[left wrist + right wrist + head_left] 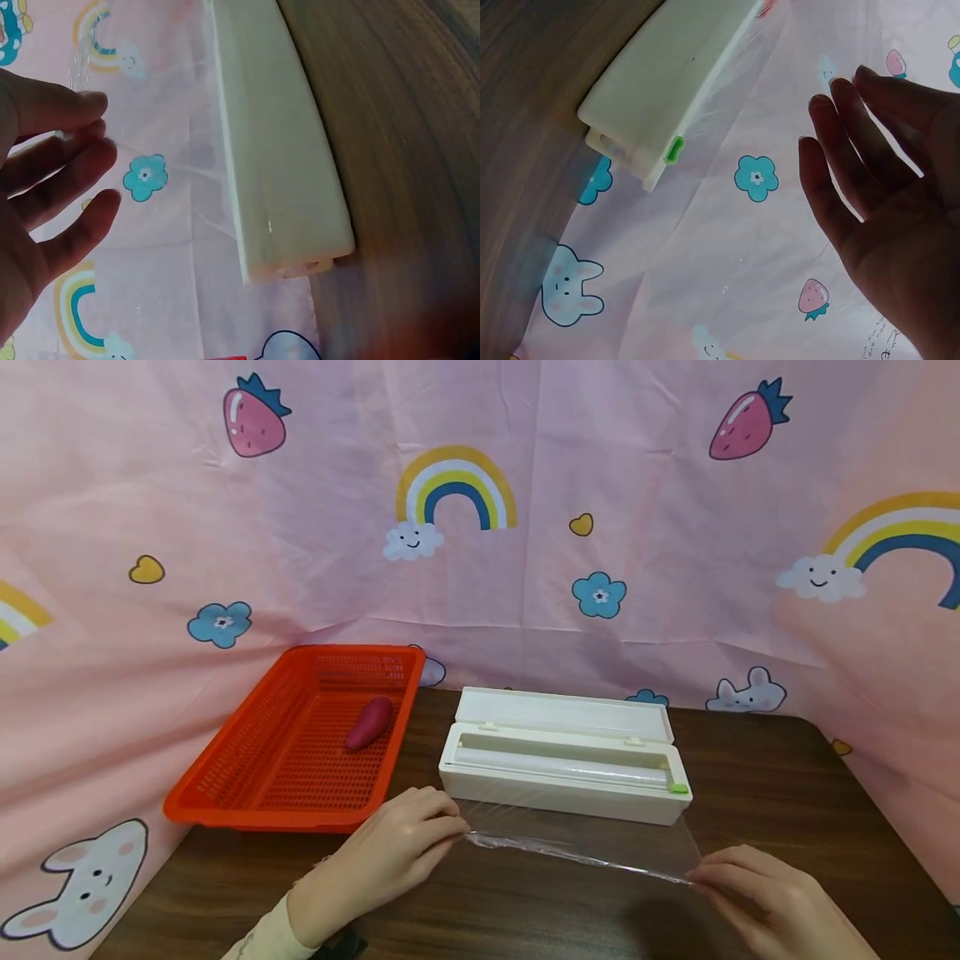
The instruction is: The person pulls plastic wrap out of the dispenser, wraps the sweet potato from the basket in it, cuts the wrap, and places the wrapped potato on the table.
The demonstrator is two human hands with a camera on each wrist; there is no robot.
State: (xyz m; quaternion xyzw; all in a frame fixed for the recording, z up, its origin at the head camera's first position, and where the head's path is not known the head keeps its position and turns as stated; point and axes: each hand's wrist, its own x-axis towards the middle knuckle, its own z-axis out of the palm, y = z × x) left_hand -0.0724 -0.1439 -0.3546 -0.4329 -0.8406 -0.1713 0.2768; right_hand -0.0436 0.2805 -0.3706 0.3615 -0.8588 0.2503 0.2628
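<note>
Left hand + right hand pinch clear plastic film edge | white oblong plastic roll box: left's 2 o'clock, right's 10; axis 9–3 | left nearer

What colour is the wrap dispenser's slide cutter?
Bright green slide cutter, clearest in the right wrist view.

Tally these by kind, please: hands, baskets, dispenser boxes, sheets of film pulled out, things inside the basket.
Hands: 2 (left hand, right hand)
Basket: 1
White dispenser box: 1
Clear film sheet: 1
Purplish item in basket: 1
Total: 6
</note>
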